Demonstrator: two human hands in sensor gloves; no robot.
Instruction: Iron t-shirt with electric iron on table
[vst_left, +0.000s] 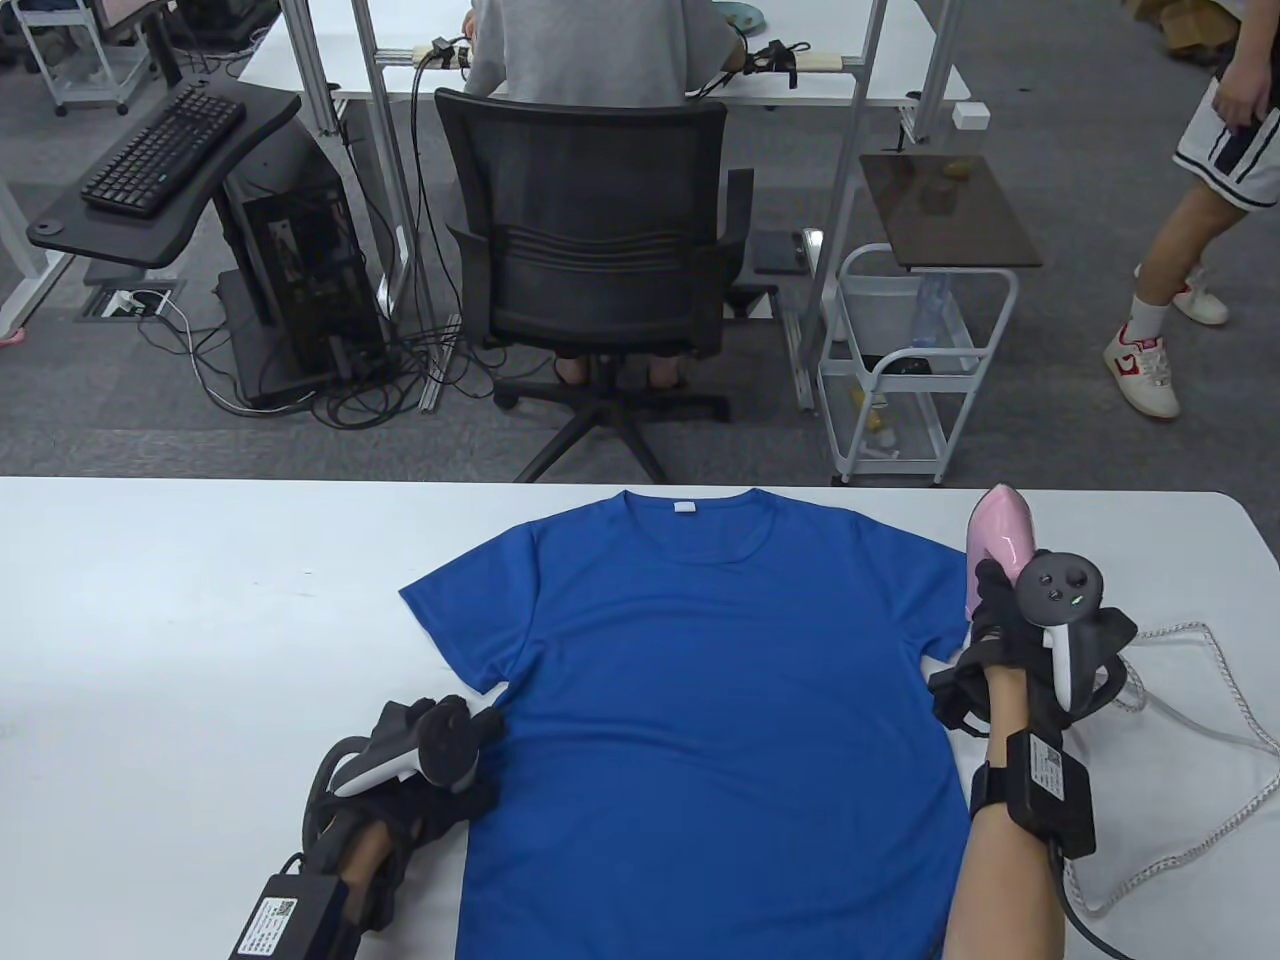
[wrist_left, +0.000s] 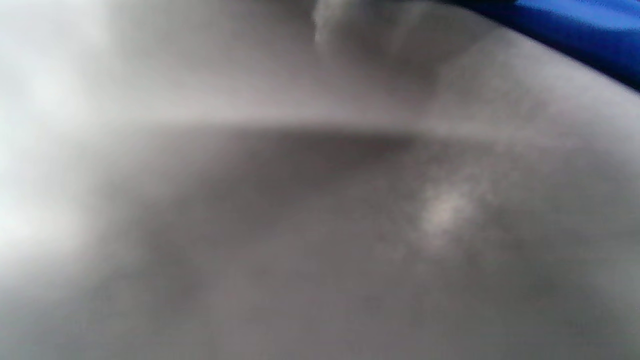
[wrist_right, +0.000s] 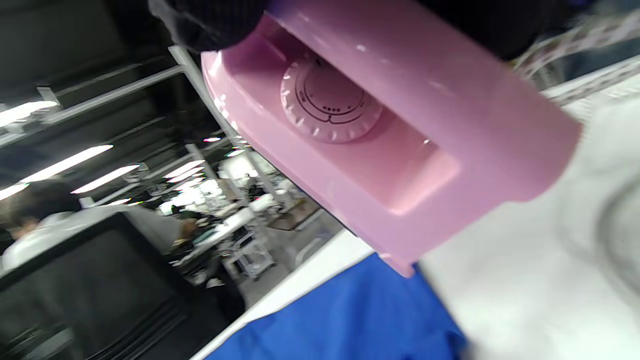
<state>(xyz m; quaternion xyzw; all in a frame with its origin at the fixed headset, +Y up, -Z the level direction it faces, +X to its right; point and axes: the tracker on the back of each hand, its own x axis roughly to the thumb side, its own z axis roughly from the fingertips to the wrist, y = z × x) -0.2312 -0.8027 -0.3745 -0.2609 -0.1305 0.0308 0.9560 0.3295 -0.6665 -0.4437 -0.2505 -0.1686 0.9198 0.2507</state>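
Observation:
A blue t-shirt (vst_left: 700, 720) lies flat on the white table (vst_left: 180, 620), collar toward the far edge. My right hand (vst_left: 1010, 640) grips the handle of a pink electric iron (vst_left: 998, 540), which stands tilted at the shirt's right sleeve. In the right wrist view the iron's pink body (wrist_right: 400, 130) with its dial fills the frame, above the shirt's edge (wrist_right: 350, 320). My left hand (vst_left: 430, 770) rests on the table at the shirt's left side edge, below the left sleeve. The left wrist view is blurred grey, with a strip of the blue shirt (wrist_left: 575, 30) at the top right.
The iron's white braided cord (vst_left: 1230, 720) loops over the table to the right of my right hand. Beyond the far table edge stand a black office chair (vst_left: 590, 260) with a seated person and a white trolley (vst_left: 910, 360).

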